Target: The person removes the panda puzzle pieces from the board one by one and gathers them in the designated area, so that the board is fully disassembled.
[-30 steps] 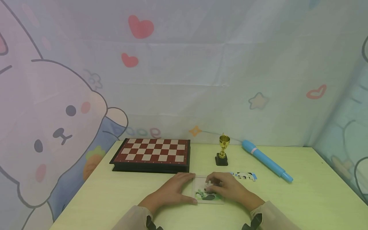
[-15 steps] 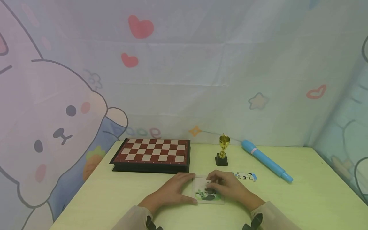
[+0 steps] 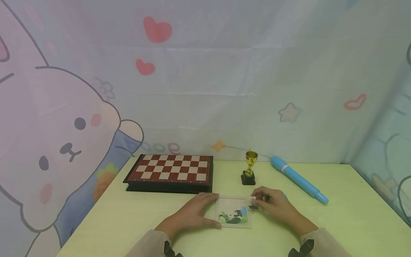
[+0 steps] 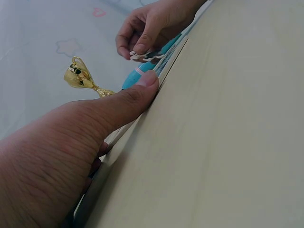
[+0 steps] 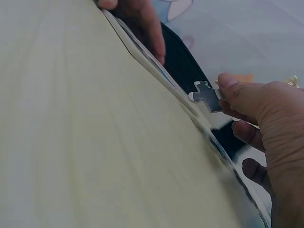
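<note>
My left hand (image 3: 192, 213) holds a small square jigsaw tray (image 3: 233, 226) at its left side, thumb at the near corner and fingers at the far one. Joined pieces with a panda picture (image 3: 236, 217) fill the tray's lower part. Just off the tray's right edge, my right hand (image 3: 273, 203) pinches a dark-and-white jigsaw piece (image 5: 209, 96) between thumb and index finger. That piece is raised above the table in the right wrist view. In the left wrist view, my left thumb (image 4: 148, 80) presses on the tray's near edge.
A red-and-white chessboard box (image 3: 170, 174) lies behind my left hand. Behind the tray stands a small gold trophy cup (image 3: 249, 167), with a thick blue pen (image 3: 298, 179) farther right. Loose jigsaw pieces are mostly hidden behind my right hand.
My right hand has moved right, from over the tray to beside it, with the jigsaw piece in its fingers. More of the panda picture now shows. My left hand has stayed put.
</note>
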A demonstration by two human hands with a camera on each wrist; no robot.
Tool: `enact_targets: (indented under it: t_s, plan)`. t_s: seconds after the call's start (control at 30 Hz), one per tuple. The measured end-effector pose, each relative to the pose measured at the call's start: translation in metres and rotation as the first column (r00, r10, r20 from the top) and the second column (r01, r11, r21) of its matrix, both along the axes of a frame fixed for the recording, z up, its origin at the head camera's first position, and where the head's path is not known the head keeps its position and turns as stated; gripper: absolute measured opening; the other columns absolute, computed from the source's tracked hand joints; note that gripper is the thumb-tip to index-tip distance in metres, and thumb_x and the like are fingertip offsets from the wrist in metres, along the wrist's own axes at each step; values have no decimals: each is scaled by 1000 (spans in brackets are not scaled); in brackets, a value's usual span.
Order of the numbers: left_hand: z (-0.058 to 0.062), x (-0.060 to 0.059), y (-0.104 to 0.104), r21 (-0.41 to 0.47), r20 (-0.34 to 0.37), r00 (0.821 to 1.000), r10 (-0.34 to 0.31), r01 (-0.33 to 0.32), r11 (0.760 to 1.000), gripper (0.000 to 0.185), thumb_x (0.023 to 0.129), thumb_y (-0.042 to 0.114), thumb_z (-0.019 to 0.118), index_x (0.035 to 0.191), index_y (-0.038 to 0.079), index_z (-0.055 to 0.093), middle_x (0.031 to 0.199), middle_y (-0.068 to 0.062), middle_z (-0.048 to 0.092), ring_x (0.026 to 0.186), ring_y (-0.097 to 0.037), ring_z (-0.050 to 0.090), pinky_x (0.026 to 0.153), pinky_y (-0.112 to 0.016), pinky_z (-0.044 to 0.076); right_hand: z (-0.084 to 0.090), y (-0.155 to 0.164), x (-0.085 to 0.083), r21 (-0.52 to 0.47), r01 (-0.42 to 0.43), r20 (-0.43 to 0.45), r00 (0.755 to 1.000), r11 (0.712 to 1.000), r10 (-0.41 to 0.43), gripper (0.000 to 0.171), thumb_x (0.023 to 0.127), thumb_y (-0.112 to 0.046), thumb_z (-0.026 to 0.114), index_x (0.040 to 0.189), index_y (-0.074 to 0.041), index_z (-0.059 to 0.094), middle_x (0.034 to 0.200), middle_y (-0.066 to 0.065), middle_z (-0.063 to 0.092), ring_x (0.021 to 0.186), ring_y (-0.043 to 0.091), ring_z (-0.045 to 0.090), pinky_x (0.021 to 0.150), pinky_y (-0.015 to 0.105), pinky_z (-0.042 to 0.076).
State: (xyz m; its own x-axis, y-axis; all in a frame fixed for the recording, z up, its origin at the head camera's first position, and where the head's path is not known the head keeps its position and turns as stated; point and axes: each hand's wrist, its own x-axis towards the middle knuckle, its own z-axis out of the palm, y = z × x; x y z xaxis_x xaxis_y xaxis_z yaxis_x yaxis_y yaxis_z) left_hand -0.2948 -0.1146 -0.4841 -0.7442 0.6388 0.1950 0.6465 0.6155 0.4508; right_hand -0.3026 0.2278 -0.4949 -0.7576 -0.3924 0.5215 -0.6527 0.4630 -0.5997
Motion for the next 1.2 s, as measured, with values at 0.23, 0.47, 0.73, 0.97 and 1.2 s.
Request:
enact_targets:
  t_s: [0.23,0.47,0.73,0.97,1.2]
  plan:
    - [1,0,0,2,9,1000,0,0,1000,99,76,74,71,153,18,43,154,4,44,142,-20,39,116,-48,34,0,42,4,22,93,-16,996,995,-93,17,88,-21,79,103,-23,72,84,-16,68,70,7,61,59,23,51]
    - [0,0,0,6,8,1000,0,0,1000,100,75,74,71,153,18,44,154,4,44,141,-19,40,116,-48,34,-4,67,5,62,163,-1,987,985,-163,17,87,-22,80,103,-24,74,84,-18,68,73,5,62,62,23,53]
    - [2,0,1,11,11,1000,-11,11,1000,100,75,73,72,153,16,44,154,0,45,141,-21,40,116,-49,35,-6,69,4,92,104,-96,991,990,-95,21,86,-17,80,105,-23,74,88,-17,66,75,3,60,60,22,49]
    - [1,0,1,1,4,1000,-8,8,1000,100,76,75,70,153,17,43,155,1,44,141,-21,40,116,-49,35,-6,66,4,117,86,-139,988,989,-70,25,85,-15,81,107,-19,73,90,-18,65,78,1,61,65,21,52]
    - [0,-1,0,4,15,1000,-2,2,1000,101,75,76,70,153,19,43,155,3,44,142,-20,39,116,-49,35,-6,61,4,162,93,-185,981,982,-62,28,81,-16,84,105,-16,71,90,-16,63,79,0,60,67,21,54]
